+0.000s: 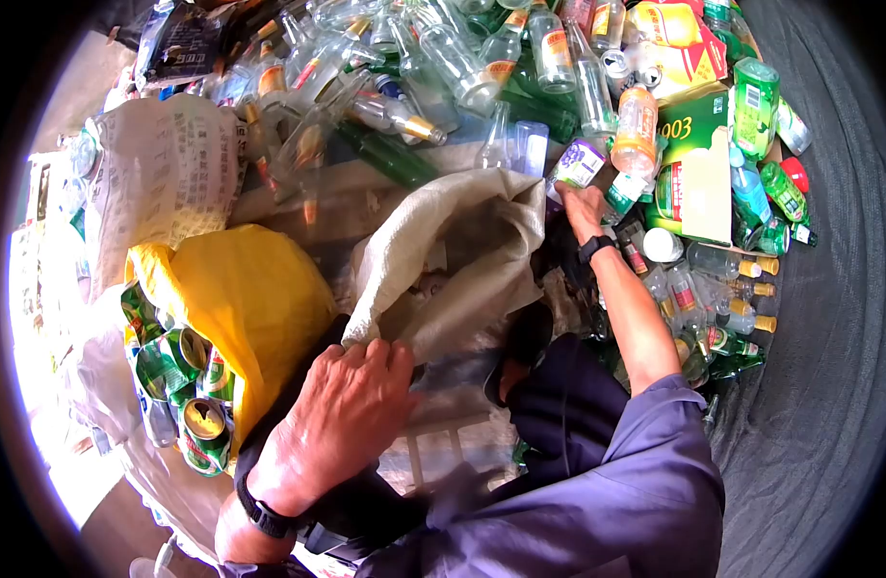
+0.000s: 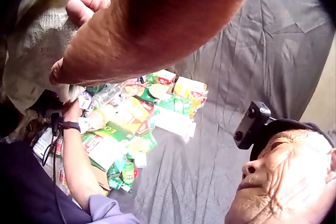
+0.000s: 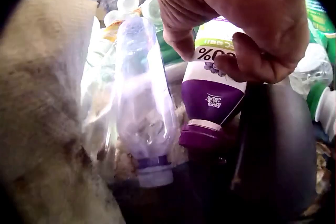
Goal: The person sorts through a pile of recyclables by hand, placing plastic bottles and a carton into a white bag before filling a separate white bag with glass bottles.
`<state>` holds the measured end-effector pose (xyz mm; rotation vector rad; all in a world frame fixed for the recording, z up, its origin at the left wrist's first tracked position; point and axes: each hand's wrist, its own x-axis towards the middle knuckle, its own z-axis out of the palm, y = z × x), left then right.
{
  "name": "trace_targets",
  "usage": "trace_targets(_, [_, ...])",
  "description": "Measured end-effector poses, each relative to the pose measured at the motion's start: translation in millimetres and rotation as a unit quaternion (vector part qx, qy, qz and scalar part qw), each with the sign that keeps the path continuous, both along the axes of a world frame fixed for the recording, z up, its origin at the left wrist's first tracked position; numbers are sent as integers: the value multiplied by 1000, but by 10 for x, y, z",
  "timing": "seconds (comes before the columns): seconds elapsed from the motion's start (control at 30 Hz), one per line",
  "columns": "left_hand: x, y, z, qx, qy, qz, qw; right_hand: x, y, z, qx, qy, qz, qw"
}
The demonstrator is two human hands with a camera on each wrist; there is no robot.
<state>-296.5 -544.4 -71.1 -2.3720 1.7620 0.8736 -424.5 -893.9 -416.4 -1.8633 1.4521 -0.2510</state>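
My left hand (image 1: 342, 414) grips the near rim of a white woven sack (image 1: 395, 260), whose mouth gapes toward the right. To the right of that mouth, my right hand (image 1: 583, 207) holds a grape juice bottle (image 3: 212, 100) with a purple-and-white label and a purple cap. In the right wrist view the bottle's cap points down, and the thumb and fingers pinch its label from above. Beside it stands a clear plastic bottle (image 3: 142, 87) with its neck downward. The left wrist view shows the left fingers (image 2: 86, 6) at the sack's cloth.
Many glass bottles (image 1: 443, 58) are heaped at the back. Green cartons (image 1: 693, 173), cans and plastic bottles lie on the right, over a dark cloth (image 1: 819, 337). A yellow bag (image 1: 260, 289) of crushed cans (image 1: 202, 433) stands on the left, before a white printed sack (image 1: 164, 183).
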Motion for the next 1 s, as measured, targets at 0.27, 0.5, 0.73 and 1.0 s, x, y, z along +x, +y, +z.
trace_targets(0.27, [-47, 6, -18, -12, -8, 1, 1000, -130, 114, 372, -63, -69, 32, 995])
trace_targets(0.5, [-45, 49, -19, -16, -16, -9, 1000, 8, 375, 1263, -80, -208, 148, 964])
trace_targets(0.73, [-30, 73, -49, -27, -20, -11, 999, 135, 1091, 1917, -165, -318, 401, 844])
trace_targets(1.0, [-36, 92, -126, -23, -9, -7, 1000, 135, 1207, 1214, -198, 46, 630, 750])
